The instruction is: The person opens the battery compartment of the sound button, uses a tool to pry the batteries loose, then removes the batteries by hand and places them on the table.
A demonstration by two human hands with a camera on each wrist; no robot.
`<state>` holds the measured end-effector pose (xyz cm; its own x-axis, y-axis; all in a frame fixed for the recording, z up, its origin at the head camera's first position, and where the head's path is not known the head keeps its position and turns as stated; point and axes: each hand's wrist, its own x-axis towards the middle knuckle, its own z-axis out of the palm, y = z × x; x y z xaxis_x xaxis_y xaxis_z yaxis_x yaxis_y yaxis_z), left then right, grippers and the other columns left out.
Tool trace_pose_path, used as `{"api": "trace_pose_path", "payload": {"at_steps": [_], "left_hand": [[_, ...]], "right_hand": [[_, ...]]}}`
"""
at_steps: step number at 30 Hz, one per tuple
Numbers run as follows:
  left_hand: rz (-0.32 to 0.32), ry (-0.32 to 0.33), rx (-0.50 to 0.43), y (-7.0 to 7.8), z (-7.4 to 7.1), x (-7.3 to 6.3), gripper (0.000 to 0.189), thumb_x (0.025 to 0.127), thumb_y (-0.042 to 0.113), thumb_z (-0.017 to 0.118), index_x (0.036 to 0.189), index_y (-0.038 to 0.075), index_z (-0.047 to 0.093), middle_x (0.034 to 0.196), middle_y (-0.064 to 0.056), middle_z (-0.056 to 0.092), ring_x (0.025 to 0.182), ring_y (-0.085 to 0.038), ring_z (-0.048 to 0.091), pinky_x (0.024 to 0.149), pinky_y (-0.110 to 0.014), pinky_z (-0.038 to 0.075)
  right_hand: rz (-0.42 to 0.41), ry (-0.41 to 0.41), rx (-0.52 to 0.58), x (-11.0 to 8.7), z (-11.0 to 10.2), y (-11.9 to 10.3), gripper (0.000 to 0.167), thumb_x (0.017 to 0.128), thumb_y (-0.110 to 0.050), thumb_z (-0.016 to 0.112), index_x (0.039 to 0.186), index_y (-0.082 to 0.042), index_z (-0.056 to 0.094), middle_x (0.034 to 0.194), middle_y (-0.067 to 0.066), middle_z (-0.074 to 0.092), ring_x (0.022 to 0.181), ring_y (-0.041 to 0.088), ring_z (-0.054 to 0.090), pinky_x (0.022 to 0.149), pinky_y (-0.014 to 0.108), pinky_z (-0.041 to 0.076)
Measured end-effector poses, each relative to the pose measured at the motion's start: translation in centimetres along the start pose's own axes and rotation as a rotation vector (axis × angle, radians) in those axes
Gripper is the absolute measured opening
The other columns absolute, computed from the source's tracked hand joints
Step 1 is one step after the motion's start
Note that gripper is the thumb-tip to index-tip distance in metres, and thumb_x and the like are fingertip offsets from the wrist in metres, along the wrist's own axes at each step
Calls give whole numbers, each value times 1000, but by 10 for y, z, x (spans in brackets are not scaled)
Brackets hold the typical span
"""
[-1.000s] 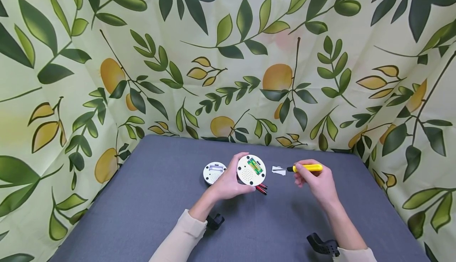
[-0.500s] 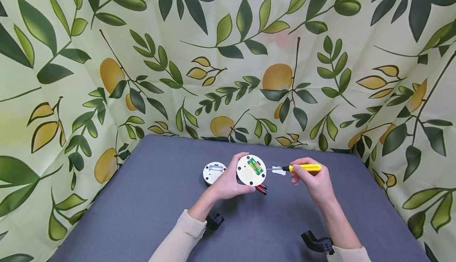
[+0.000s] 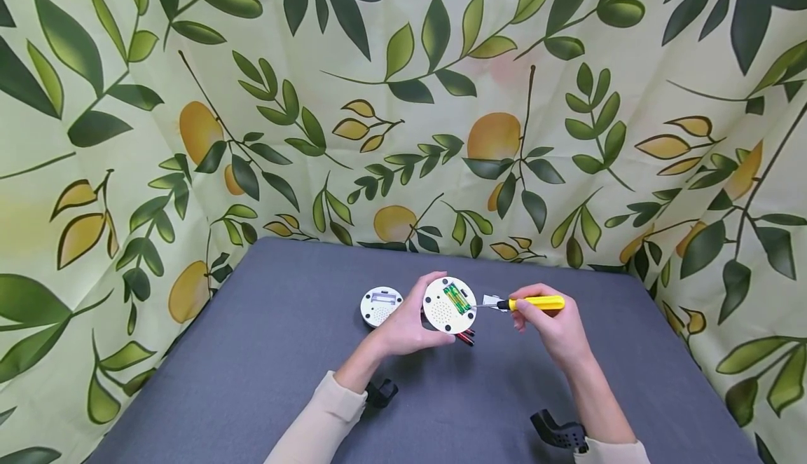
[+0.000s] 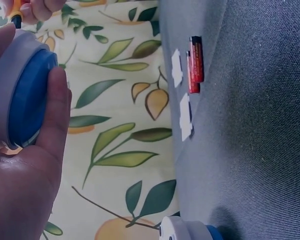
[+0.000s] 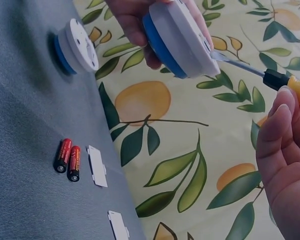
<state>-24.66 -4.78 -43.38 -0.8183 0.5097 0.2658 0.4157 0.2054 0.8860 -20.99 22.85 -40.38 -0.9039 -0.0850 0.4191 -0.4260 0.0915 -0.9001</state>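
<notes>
My left hand [image 3: 410, 320] grips a round white device [image 3: 441, 313] by its rim, the underside turned up toward the head camera. Green batteries [image 3: 457, 298] lie in its uncovered battery slot. The blue side of this device [image 4: 32, 100] shows between thumb and fingers in the left wrist view. In my right hand [image 3: 555, 327] is a screwdriver [image 3: 536, 303] with a yellow handle and black collar. Its metal shaft [image 5: 240, 65] points left, and the tip reaches the device's face beside the batteries. Whether the tip touches a battery is hard to tell.
A second white-and-blue round device [image 3: 381, 306] lies on the grey table [image 3: 284, 352], left of my left hand, its battery slot uncovered. Red-and-black batteries [image 5: 69, 160] and two white battery covers [image 5: 97, 166] lie on the table. A leaf-patterned cloth [image 3: 353, 134] rises behind.
The screwdriver has moved left in my right hand, from apart from the device to its tip at the battery slot. My left hand still holds the device in nearly the same place.
</notes>
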Motion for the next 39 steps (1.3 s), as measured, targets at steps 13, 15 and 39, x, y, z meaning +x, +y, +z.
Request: {"api": "trace_pose_path", "payload": {"at_steps": [13,15,39], "left_hand": [[25,-70,14,0,0,-2,102,75,16,86,156,32,27,147,1,44,121,-15,50,108,-38,35],[28,-80,14,-1,-1,-2,102,75,16,87,155,33,27,147,1,44,122,-15,50,108,-38,34],[8,-91,-27,-1,-5,-3,100,74,17,86,155,34,28,141,1,46,114,-15,53,105,-37,36]], "right_hand": [[-33,-54,56,-3,-4,2,8,95,10,58,97,11,65,78,12,66,58,21,58,56,27,53],[-34,-67,61,-2,-5,3,8,95,11,57,97,11,65,77,9,67,57,21,58,55,27,53],[-35,-213,137,1,-10,10,14,97,11,54,100,6,67,78,9,66,58,22,60,54,30,54]]}}
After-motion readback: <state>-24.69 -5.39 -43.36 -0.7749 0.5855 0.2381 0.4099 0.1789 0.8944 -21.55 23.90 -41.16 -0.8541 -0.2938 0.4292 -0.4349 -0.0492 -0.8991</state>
